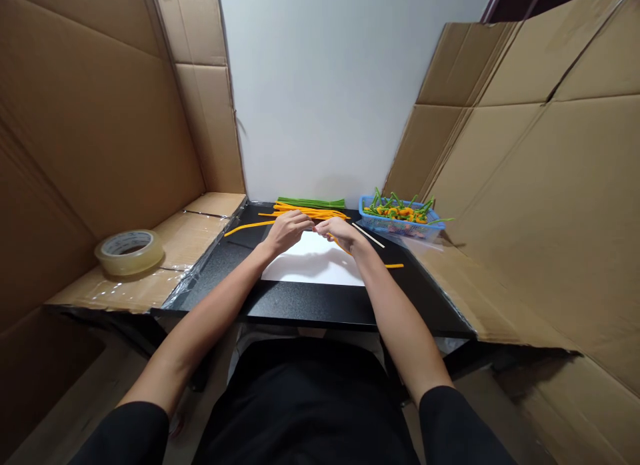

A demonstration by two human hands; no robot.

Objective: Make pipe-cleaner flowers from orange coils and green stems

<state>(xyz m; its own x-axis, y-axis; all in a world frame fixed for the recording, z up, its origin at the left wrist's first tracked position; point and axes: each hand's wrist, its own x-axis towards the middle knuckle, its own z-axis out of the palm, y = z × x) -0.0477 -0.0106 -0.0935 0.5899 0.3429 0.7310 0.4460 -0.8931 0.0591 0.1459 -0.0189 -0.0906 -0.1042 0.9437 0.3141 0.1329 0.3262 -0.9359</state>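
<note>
Both my hands are close together over a white sheet of paper. My left hand has its fingers bent and pinched on an orange pipe cleaner, whose one end sticks out to the left. Pinched too, my right hand holds the same orange strand, and an orange end shows beyond the right wrist. The exact spot between the fingertips is small and partly hidden. Just behind the hands lies a bundle of orange pipe cleaners, with a row of green pipe cleaners farther back.
A blue basket of orange and green twisted pieces stands at the back right. Near it lies a thin pale stick. A tape roll rests on the cardboard at left. Cardboard walls flank the black table.
</note>
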